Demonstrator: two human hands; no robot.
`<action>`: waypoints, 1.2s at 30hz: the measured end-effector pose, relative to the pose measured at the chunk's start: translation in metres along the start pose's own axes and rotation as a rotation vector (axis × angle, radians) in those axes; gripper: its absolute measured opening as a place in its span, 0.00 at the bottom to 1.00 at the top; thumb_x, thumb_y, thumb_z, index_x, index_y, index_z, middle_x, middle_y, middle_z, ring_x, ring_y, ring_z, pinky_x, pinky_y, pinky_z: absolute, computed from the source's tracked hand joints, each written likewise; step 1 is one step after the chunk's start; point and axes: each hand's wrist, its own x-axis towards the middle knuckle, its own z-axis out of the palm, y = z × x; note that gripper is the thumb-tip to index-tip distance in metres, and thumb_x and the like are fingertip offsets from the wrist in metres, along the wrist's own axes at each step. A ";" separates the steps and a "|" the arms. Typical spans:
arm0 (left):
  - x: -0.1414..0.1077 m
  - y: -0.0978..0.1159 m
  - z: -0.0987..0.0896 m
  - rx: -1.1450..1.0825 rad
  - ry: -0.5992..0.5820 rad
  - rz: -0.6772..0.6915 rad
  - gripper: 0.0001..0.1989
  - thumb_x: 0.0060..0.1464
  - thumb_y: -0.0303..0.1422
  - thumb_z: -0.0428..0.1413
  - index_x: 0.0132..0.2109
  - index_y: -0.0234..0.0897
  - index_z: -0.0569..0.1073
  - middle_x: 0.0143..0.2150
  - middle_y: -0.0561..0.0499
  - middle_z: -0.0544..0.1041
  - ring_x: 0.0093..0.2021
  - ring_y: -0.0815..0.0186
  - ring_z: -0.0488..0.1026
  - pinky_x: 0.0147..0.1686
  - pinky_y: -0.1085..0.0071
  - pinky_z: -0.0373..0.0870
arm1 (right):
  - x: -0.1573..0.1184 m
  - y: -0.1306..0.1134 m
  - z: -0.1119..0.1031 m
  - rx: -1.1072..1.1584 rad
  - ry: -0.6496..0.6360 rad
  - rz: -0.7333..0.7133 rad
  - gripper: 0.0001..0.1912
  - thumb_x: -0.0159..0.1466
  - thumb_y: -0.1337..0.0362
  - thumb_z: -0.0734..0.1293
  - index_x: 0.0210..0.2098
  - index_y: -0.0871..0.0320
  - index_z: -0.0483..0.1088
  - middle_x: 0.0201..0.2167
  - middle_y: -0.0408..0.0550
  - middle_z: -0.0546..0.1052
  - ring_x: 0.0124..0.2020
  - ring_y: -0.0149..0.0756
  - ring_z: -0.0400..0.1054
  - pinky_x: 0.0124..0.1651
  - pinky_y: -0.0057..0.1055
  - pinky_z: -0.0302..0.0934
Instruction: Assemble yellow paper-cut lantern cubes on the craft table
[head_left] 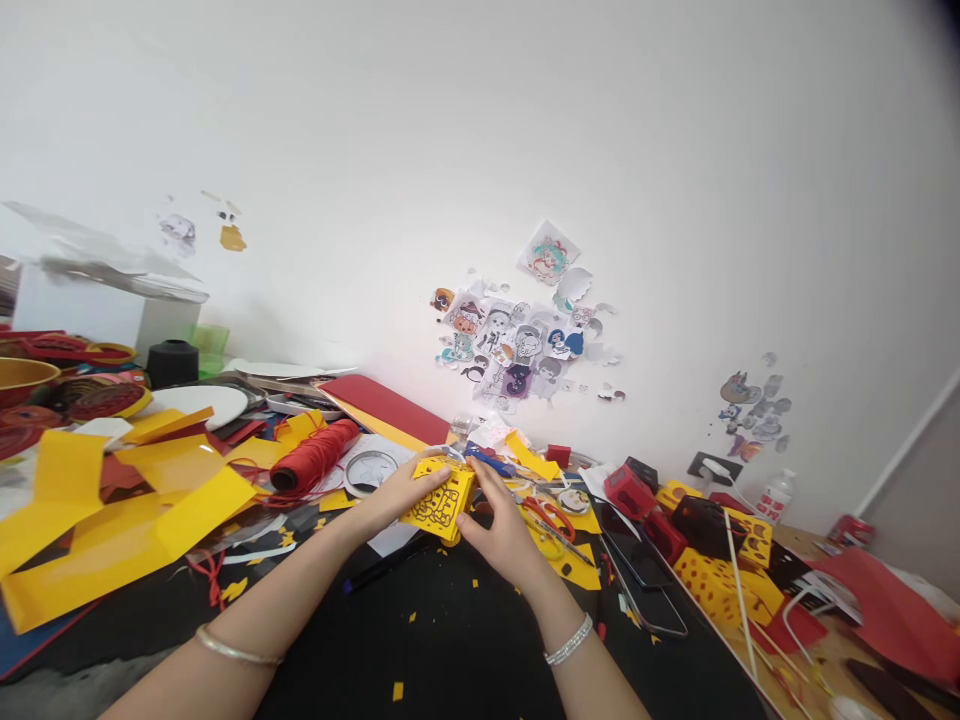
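Observation:
A small yellow box (438,508) with dark line drawings and cut-outs is held between both hands above the black work surface. My left hand (401,490) grips it from the left, fingers over its top edge. On the right side, my right hand (499,520) presses against it with thumb and fingers. Right of the hands lie orange-handled scissors (555,522) on yellow scraps. A roll of tape (370,470) and a spool of red cord (315,455) are to the left.
Folded yellow strips (180,515) cover the left side. Two phones (652,590) lie at the right, beside yellow cut-out boxes (724,585) and a white bottle (776,495). A white box (97,310) stands at the back left. Small yellow scraps dot the black surface.

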 end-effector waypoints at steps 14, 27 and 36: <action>0.005 -0.010 0.011 0.080 0.194 0.049 0.39 0.37 0.55 0.57 0.51 0.32 0.65 0.43 0.40 0.76 0.41 0.53 0.75 0.40 0.60 0.71 | 0.004 0.007 0.005 0.126 0.082 -0.079 0.25 0.62 0.55 0.61 0.59 0.49 0.58 0.59 0.50 0.59 0.61 0.42 0.52 0.58 0.41 0.55; -0.004 -0.003 0.030 -0.097 0.389 0.111 0.27 0.44 0.50 0.54 0.46 0.36 0.64 0.44 0.44 0.74 0.47 0.51 0.71 0.44 0.57 0.69 | 0.004 -0.001 0.010 0.184 0.326 -0.149 0.31 0.59 0.60 0.66 0.60 0.49 0.54 0.60 0.50 0.58 0.58 0.43 0.57 0.56 0.43 0.59; -0.004 -0.008 0.024 -0.162 0.205 0.190 0.30 0.45 0.53 0.56 0.50 0.38 0.66 0.51 0.44 0.72 0.57 0.49 0.63 0.54 0.56 0.62 | 0.005 -0.003 -0.004 0.069 0.324 -0.177 0.22 0.64 0.58 0.60 0.57 0.50 0.62 0.57 0.48 0.66 0.59 0.42 0.56 0.62 0.46 0.49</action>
